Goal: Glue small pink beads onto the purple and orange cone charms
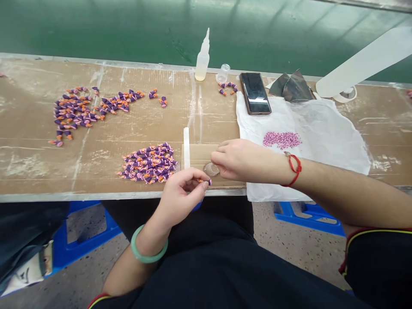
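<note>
My left hand (183,193) pinches a small purple-and-orange figurine (207,182) between thumb and fingers, just over the table's front edge. My right hand (233,161) is closed, its fingertips pointing down beside a small clear round dish (210,169). Whatever its fingers hold, if anything, is hidden. The dish rests on a piece of cardboard (199,151), where a white strip (186,148) also lies. Left of my left hand is a dense pile of similar purple figurines (149,165). Tiny pink pieces (281,140) are spread on a white cloth (334,137) beyond my right forearm.
More figurines (74,109) lie scattered at the far left, and a few (228,88) sit near a small clear jar (223,74). A dropper bottle (202,60) stands at the back. A phone (255,93), dark sheets (294,86) and a tape roll (347,93) lie at right.
</note>
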`<state>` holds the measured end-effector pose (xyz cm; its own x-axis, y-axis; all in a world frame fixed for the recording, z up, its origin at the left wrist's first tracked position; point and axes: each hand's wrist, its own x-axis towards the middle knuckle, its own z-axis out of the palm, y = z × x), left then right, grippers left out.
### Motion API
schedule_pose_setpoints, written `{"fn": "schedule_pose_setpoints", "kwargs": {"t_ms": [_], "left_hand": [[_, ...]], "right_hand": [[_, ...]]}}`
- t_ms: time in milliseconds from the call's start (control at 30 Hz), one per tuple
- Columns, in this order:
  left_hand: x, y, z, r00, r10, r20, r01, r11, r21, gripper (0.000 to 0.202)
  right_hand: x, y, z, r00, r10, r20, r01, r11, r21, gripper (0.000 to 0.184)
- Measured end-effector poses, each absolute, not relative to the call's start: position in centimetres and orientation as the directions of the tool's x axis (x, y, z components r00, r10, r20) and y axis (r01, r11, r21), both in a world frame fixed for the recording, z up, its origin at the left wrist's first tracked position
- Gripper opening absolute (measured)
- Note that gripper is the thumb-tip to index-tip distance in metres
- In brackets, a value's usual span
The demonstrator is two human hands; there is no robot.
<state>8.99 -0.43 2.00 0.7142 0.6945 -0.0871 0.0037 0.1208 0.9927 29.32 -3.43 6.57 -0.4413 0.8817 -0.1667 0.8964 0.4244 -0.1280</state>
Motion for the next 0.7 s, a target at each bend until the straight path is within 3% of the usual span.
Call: {"fn": "schedule_pose_setpoints", "kwargs": {"t_ms": [67,133,233,300,400,700], "left_hand": [[9.0,-0.4,2.1,0.695,0.714,-0.083,-0.031,0.145,0.989,0.005],[9.0,-0.5,2.2,0.662,0.746,-0.073,-0.088,0.174,0.981,0.011],[9.0,-0.7,2.7,0.610,0.791,-0.046,-0.195,0.206,0.959,0.017],[9.0,-0.9,3.0,0.594,0.803,-0.036,-0.242,0.222,0.944,0.017],[9.0,-1.3,3.5,0.589,0.808,-0.034,-0.278,0.242,0.930,0.014],[8.8,-1.9,4.0,0.582,0.813,-0.014,-0.289,0.223,0.931,0.014]], "right_hand": [[29.4,-3.6,6.9,-0.424,0.899,-0.113,0.890,0.390,-0.237,0.019],[29.3,-4.0,7.3,-0.366,0.928,-0.066,0.838,0.298,-0.458,0.015],[28.8,-5.0,8.1,-0.239,0.963,-0.124,0.595,0.044,-0.803,0.010],[28.4,-5.6,8.5,-0.206,0.959,-0.196,0.416,-0.096,-0.905,0.011],[27.9,-6.4,8.9,-0.202,0.954,-0.221,0.329,-0.147,-0.933,0.012],[27.4,-7.1,9.6,-0.218,0.974,-0.060,0.454,0.047,-0.890,0.011]]}}
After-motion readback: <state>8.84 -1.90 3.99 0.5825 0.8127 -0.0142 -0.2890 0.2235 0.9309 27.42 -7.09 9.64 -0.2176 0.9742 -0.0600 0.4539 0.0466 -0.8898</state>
